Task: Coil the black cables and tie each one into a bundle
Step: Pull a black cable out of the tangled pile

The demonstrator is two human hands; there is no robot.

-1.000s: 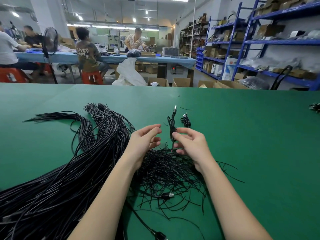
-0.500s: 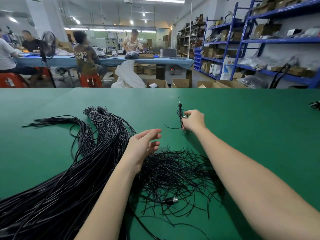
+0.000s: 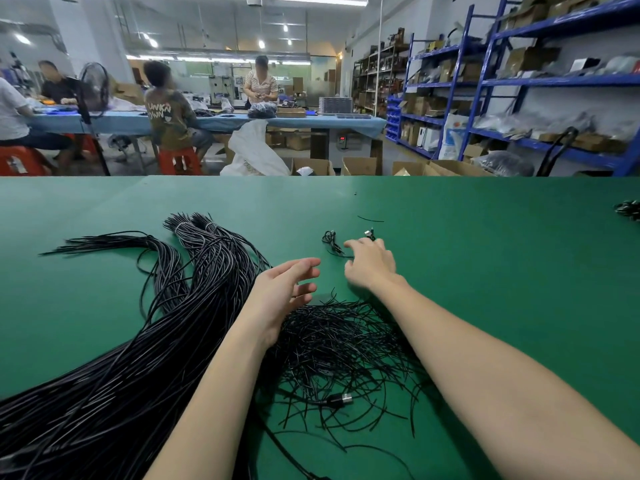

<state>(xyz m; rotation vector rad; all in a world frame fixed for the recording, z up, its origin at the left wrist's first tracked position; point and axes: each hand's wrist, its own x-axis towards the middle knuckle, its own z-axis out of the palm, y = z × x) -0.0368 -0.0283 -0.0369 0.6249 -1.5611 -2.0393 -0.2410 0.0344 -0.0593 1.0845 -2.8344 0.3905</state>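
Observation:
A thick sheaf of long black cables (image 3: 121, 341) fans across the left of the green table (image 3: 502, 271). A heap of thin black ties (image 3: 339, 341) lies between my forearms, with a silver-tipped cable plug (image 3: 341, 399) on its near side. Two small coiled bundles rest farther out: one (image 3: 331, 241) left of my right hand, the other (image 3: 370, 233) just past its fingertips. My right hand (image 3: 372, 263) is palm down with loose, spread fingers and holds nothing. Above the far edge of the ties, my left hand (image 3: 284, 292) hovers with its fingers straight.
A single loose tie (image 3: 370, 219) lies beyond the bundles. Another dark bundle (image 3: 628, 209) sits at the table's far right edge. Past the table are cardboard boxes (image 3: 358, 166), blue shelving (image 3: 485, 98) and people at a blue worktable (image 3: 207, 121).
My right hand carried a tied bundle out past the ties, set it down and let go, and now draws back slightly. My left hand has stayed open in about the same place.

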